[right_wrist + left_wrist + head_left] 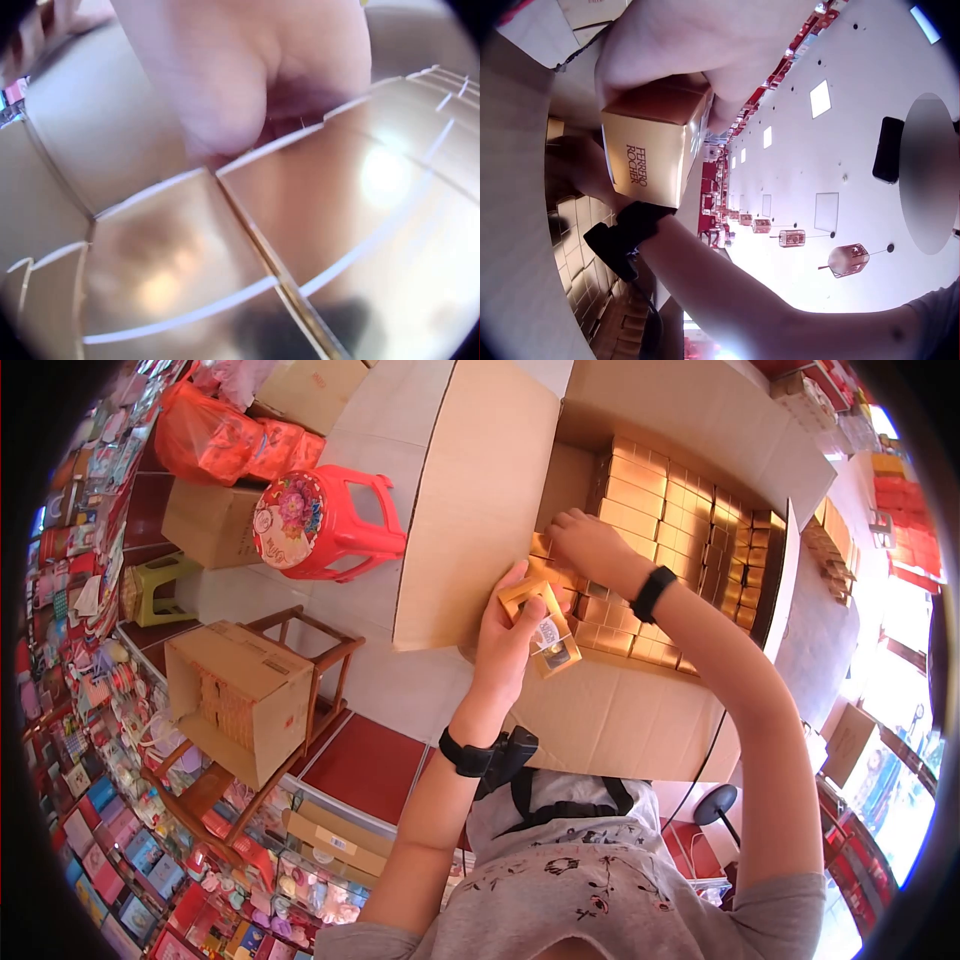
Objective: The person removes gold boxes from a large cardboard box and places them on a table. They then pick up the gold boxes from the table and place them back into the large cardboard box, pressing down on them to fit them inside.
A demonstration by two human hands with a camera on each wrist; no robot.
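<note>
My left hand (497, 645) grips a small gold chocolate box (547, 634) with a clear window, the thumb across its front. "FERRERO ROCHER" is printed on one end of this box (649, 161) in the left wrist view. My right hand (598, 550) reaches into a large cardboard carton (475, 510), over the near left end of the stacked gold boxes (635, 485). In the right wrist view its fingertips dip behind the top edges of two gold boxes (172, 255) and are hidden; I cannot tell whether they hold one.
Raised flaps surround the carton. A red plastic stool (340, 525) stands to its left, beyond the flap. Further left, an open cardboard box (240, 695) sits on a wooden chair (330, 650). Shelves of packaged goods (110, 840) line the left side.
</note>
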